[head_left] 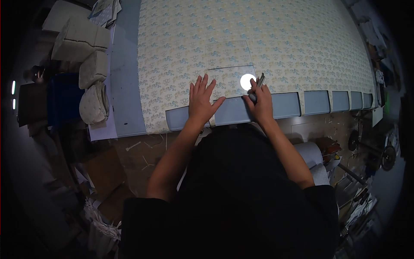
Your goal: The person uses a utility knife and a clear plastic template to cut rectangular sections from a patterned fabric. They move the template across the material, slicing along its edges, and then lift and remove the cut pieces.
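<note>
Patterned fabric (pixel 172 56) covers most of the blue-grey table, with several rectangular pieces cut out along its near edge. My left hand (pixel 202 100) lies on the fabric near that edge, fingers spread and holding nothing. To its right, my right hand (pixel 261 102) grips a grey cutter (pixel 261 80), its tip pointing away from me. A clear rectangular template (pixel 228 55) appears to rest on the fabric beyond my hands; its near end is hard to make out. A bright white round spot (pixel 247 82) shows beside the cutter.
Folded fabric stacks (pixel 82 39) stand left of the table (pixel 125 77), near a blue bin (pixel 64 99). Cardboard boxes (pixel 101 172) and scraps lie on the floor at lower left. Rolls (pixel 308 155) and a wheeled metal stand (pixel 388 157) are at lower right.
</note>
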Demonstrator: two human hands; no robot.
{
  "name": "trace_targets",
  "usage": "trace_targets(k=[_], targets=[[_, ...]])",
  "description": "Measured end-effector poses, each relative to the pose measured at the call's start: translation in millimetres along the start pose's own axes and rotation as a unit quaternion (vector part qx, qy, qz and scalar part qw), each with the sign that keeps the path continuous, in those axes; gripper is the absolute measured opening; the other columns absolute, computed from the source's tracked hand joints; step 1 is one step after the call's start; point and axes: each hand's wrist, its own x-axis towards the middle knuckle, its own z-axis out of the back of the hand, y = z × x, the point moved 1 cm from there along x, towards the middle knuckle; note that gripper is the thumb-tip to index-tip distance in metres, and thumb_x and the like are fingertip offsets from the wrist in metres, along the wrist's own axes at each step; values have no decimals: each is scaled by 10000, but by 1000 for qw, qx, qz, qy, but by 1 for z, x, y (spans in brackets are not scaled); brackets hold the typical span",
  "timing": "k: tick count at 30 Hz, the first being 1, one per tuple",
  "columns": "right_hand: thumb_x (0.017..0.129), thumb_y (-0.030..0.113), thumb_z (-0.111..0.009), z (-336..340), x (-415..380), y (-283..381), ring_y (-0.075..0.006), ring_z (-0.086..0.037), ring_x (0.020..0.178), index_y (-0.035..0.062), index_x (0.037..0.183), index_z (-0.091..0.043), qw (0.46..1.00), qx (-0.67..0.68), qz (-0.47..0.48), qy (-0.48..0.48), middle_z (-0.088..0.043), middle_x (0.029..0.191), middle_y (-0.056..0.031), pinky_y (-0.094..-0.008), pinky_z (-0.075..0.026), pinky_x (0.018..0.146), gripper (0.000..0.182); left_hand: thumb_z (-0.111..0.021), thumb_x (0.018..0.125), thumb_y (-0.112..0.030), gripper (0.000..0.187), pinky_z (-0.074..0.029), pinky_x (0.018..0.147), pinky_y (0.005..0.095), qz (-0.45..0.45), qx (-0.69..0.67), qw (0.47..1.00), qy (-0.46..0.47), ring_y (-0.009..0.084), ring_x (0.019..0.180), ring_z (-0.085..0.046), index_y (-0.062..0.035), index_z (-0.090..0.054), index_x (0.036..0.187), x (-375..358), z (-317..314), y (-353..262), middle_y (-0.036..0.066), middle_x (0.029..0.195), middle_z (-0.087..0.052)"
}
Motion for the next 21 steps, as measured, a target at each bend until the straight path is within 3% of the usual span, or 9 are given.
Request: trace_targets(k=[5, 11, 17, 21], targets=[[778, 102, -855, 0, 1, -3, -352, -598, 959, 3, 1310, -644, 1000, 3, 21, -18, -656, 1028, -136, -454, -499, 861, 580, -771, 872, -479, 695, -188, 1244, 587, 0, -1, 1000, -6, 380, 1532, -297, -98, -602, 1428, 1, -1, 1, 187, 1607, -412], [770, 109, -865, -3, 3, -9, -349, -607, 960, 11, 1288, -654, 997, -6, 64, -37, -658, 1032, -148, -448, -499, 880, 568, -791, 858, -469, 693, -195, 1240, 592, 0, 2, 1000, -17, 377, 1525, -313, -103, -613, 1419, 0, -3, 1, 186, 1596, -430], [771, 106, -863, -1, 2, -5, -367, -615, 1032, 15, 1301, -646, 1000, 9, 17, -16, -668, 1092, -174, -460, -495, 916, 580, -798, 850, -477, 680, -200, 1238, 595, 2, -7, 1000, -12, 374, 1522, -322, -108, -636, 1398, 0, -1, 1, 188, 1580, -452], [771, 106, -861, -2, 0, -9, -378, -613, 1089, 20, 1301, -648, 999, 12, 33, -34, -671, 1116, -173, -474, -489, 941, 578, -798, 849, -480, 683, -203, 1237, 595, -2, -2, 1000, -15, 375, 1518, -328, -106, -636, 1398, 0, -2, 1, 188, 1580, -453]])
